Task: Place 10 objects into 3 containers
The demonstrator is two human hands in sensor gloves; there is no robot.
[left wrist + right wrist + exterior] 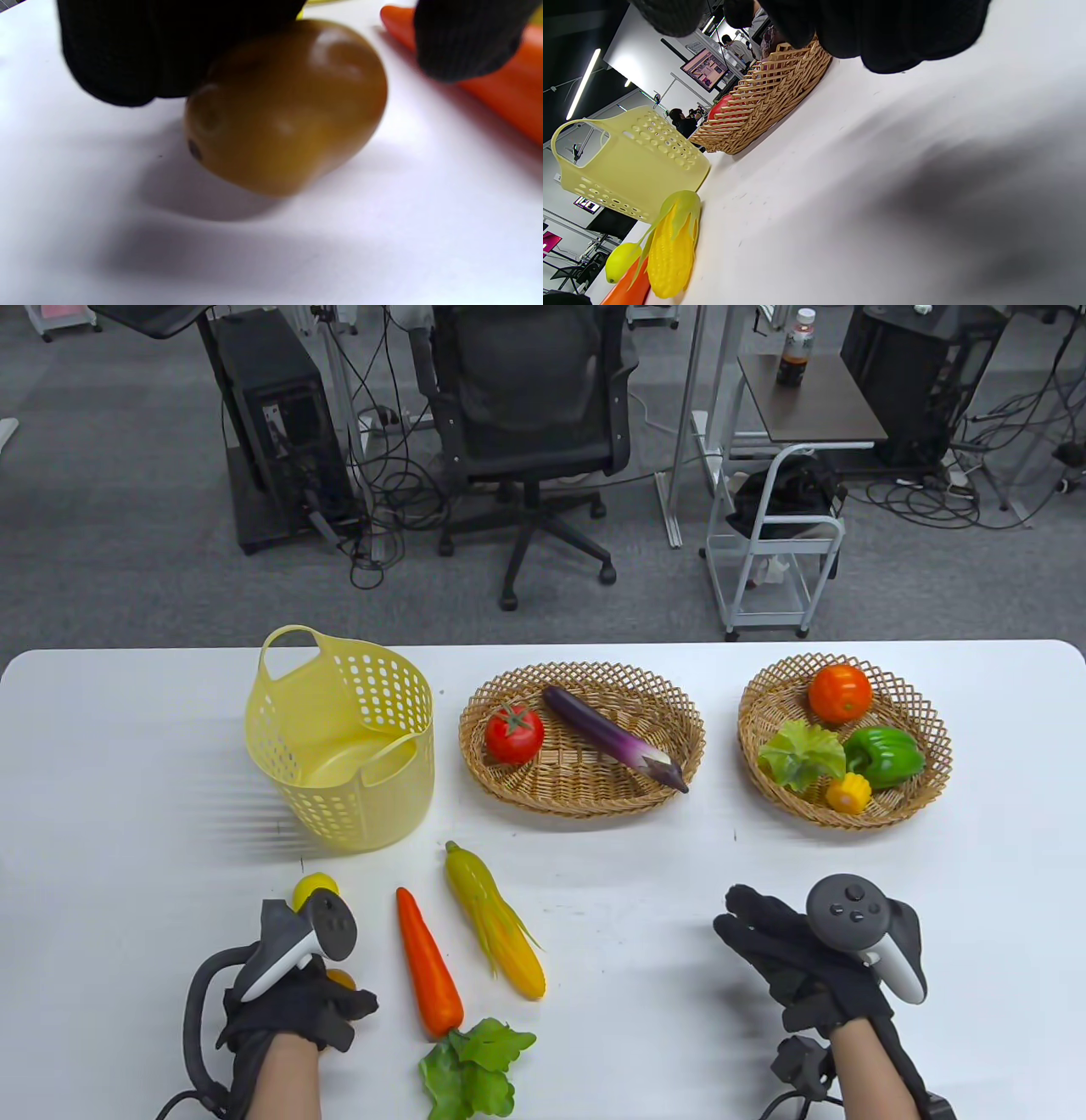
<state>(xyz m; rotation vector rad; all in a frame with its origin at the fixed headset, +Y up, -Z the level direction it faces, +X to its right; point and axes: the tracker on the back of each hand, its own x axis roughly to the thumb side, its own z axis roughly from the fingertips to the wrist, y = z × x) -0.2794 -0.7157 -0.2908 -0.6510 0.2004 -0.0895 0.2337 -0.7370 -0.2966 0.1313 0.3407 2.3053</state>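
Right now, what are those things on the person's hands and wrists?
Both the left hand and right hand wear black knit gloves, forearms bare. A grey-and-white tracker like a game controller sits on each hand's back, and black cables loop off the wrists.

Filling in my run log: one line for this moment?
left hand: grips potato | right hand: holds nothing | yellow basket: holds nothing
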